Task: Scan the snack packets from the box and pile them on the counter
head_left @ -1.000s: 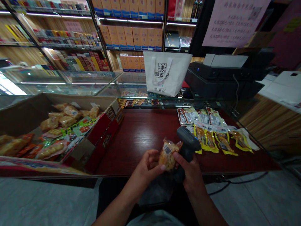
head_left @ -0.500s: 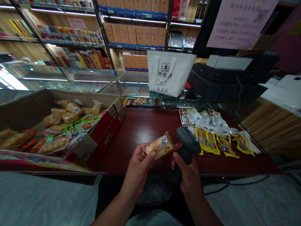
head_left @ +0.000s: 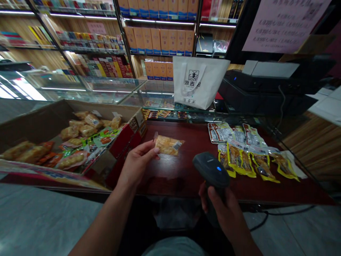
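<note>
Between the thumb and fingers of my left hand point(head_left: 142, 158) is the left end of a clear snack packet point(head_left: 168, 145) with golden-brown contents. A barcode label shows near the packet's right end, over the dark red counter point(head_left: 160, 177). My right hand point(head_left: 220, 204) is wrapped round the handle of a black barcode scanner point(head_left: 210, 169), whose head points up and left with a blue light lit on top. The scanner and the packet are apart. To the left, an open cardboard box point(head_left: 112, 153) contains several similar packets point(head_left: 89, 129) and colourful flat ones.
Several yellow-edged food pouches point(head_left: 241, 160) and white-and-red pouches point(head_left: 221, 132) lie on the counter at the right. A white tote bag point(head_left: 199, 81) stands on the glass case behind. A black printer-like machine point(head_left: 269, 89) is at the back right.
My left hand has moved the packet left and away from the scanner, turning it flatter. My right hand has lowered the scanner slightly. The view has shifted a little.
</note>
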Motion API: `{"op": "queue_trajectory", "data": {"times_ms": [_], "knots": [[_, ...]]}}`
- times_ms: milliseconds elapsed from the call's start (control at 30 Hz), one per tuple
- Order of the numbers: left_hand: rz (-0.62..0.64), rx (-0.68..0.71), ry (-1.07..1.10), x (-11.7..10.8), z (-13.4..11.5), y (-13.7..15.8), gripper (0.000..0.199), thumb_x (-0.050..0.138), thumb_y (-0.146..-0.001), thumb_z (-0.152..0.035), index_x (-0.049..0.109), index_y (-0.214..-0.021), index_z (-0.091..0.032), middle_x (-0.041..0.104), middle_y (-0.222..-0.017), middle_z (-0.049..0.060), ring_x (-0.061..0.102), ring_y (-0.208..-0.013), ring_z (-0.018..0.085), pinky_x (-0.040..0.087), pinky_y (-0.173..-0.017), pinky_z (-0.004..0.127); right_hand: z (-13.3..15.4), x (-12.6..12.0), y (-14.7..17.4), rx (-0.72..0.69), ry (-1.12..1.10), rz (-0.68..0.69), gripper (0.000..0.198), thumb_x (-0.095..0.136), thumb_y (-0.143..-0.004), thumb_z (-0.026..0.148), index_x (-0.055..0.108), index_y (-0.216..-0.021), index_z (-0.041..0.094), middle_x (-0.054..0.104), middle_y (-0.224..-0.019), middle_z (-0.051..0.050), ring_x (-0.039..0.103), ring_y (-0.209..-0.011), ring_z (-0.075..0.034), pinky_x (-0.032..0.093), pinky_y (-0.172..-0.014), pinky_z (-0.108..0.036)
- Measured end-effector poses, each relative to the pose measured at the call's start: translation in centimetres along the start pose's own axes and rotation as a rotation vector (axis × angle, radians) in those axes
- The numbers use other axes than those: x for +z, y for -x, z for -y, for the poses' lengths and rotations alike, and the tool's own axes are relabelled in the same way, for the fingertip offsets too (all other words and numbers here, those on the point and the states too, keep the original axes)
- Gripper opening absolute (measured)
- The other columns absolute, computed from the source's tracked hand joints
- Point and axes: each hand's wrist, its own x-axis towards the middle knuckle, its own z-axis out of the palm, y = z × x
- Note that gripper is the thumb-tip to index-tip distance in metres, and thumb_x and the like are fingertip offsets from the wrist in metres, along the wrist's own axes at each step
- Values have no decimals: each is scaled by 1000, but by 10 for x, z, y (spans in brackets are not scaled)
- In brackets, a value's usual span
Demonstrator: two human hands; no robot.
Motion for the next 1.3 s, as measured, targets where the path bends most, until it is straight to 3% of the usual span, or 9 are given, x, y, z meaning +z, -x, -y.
{"op": "queue_trajectory", "data": {"times_ms": [233,867,1033,1300], "knots": [[30,6,-59,0,-4,-12,43,91,-62,-36,80,-99,-17,78,-105,8,70,-84,19,55,-72,27,7,8,2,-10,188,31,44,59,-91,64,62,-91,20,61,-63,1,57,-57,-17,46,-57,-30],[-25,20,-114,21,-6,-24,48,93,-55,-38,79,-94,-14,78,-94,7,67,-70,16,56,-64,27,21,7,-7,-35,200,17,40,58,-93,60,60,-88,21,60,-59,3,57,-52,-16,46,-54,-27],[19,-21,-137,34,2,-36,46,93,-55,-37,79,-92,-15,78,-93,7,67,-71,17,55,-62,26,20,0,-12,15,141,-13,38,62,-90,58,61,-88,20,59,-56,4,56,-50,-15,44,-53,-27],[206,-83,-178,66,33,-76,44,91,-57,-42,80,-91,-17,79,-93,8,69,-75,20,54,-63,27,6,-24,-15,63,118,-112,46,60,-89,65,61,-89,19,59,-56,4,55,-51,-15,44,-53,-27]]}}
